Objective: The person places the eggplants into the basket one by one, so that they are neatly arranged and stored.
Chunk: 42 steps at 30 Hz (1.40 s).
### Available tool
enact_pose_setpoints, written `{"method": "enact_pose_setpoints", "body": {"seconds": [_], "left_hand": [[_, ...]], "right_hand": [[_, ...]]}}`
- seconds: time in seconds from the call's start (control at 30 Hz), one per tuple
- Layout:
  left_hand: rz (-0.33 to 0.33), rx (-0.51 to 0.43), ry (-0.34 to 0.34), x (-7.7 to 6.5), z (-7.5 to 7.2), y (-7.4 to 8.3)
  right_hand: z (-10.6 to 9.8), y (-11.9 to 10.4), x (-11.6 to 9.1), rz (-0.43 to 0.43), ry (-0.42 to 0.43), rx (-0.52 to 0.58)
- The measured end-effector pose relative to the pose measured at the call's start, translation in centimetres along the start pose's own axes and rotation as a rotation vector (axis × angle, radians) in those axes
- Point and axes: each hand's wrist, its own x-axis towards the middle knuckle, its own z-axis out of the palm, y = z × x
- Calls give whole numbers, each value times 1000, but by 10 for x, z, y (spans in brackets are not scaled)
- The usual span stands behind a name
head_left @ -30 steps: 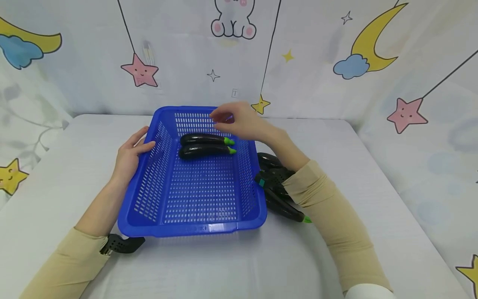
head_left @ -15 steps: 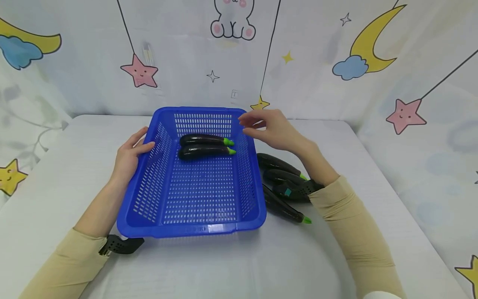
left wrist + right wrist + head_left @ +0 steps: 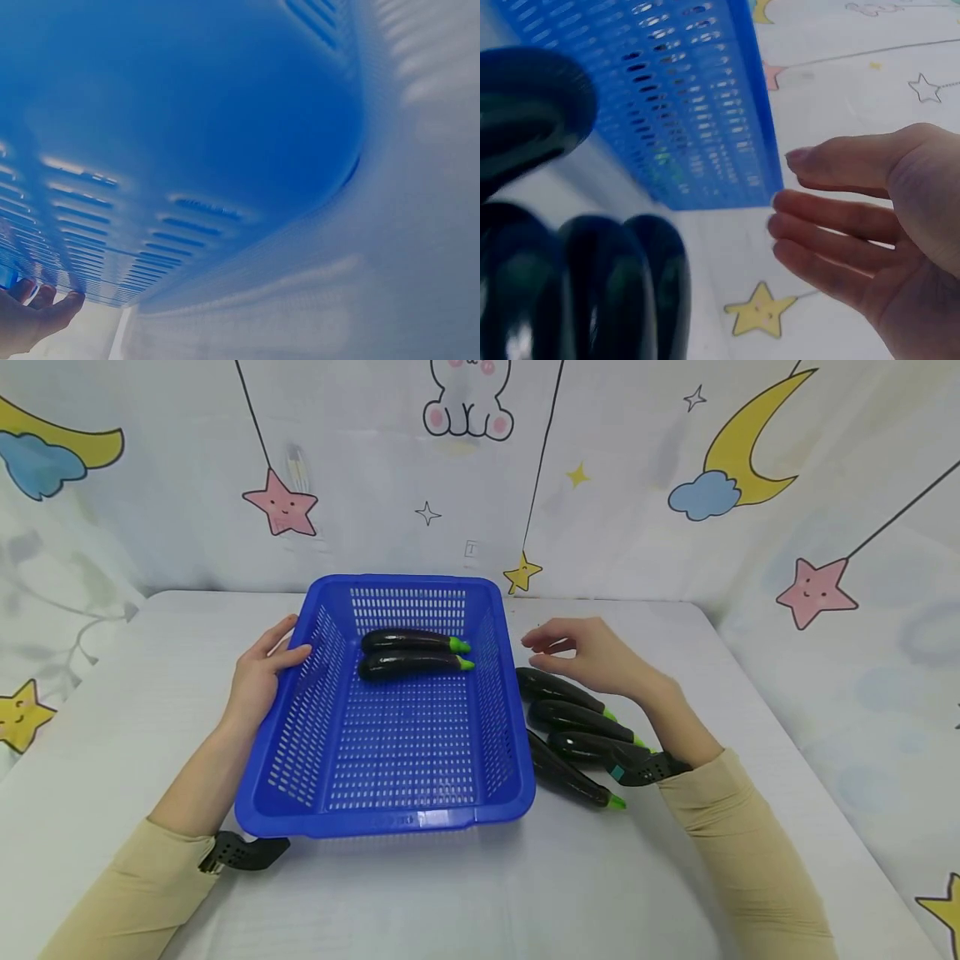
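Fingers [image 3: 832, 215] of the right hand [image 3: 592, 656], loosely bent, tips apart from the thumb, just right of the blue basket [image 3: 405, 735]. Near that hand I count four dark eggplants [image 3: 577, 718], green-stemmed, on the white table [image 3: 420, 902]. Inside the basket: two eggplants [image 3: 412, 664], side by side, toward the far wall. Left hand [image 3: 255, 681]: clamped on the basket's left side, thumb over the rim. Beyond: printed backdrop [image 3: 360, 452], stars and moons.

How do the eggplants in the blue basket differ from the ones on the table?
Number: there are two basket eggplants, while four table eggplants show.
Pose: in the head view, the basket eggplants lie nearly level; the table eggplants slant, stem ends lower.
Visibility: both basket eggplants show whole from above, but the nearest of the table eggplants is partly hidden by the blue basket.
Shared: all are dark, glossy and green-tipped.
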Motion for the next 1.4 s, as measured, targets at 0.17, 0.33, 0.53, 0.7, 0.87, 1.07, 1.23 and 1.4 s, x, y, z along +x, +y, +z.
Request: {"method": "enact_pose_setpoints", "body": {"seconds": [0.17, 0.33, 0.53, 0.7, 0.87, 1.07, 1.23, 1.4], "left_hand": [[9, -3, -2, 0, 0, 0], [9, -3, -4, 1, 0, 0], [8, -8, -7, 1, 0, 0], [6, -19, -11, 0, -1, 0], [-3, -36, -11, 1, -1, 0], [-13, -20, -9, 1, -2, 0], [-8, -30, -16, 1, -3, 0], [0, -39, -22, 1, -2, -1]], "right_hand": [[1, 11, -15, 26, -38, 21], [3, 20, -30, 36, -53, 40], [4, 31, -44, 67, -53, 62], [4, 41, -51, 82, -48, 56], [0, 50, -55, 95, -48, 52], [-3, 60, -59, 130, -53, 53], [-5, 61, -61, 151, -91, 53], [-8, 61, -65, 161, -129, 30]]}}
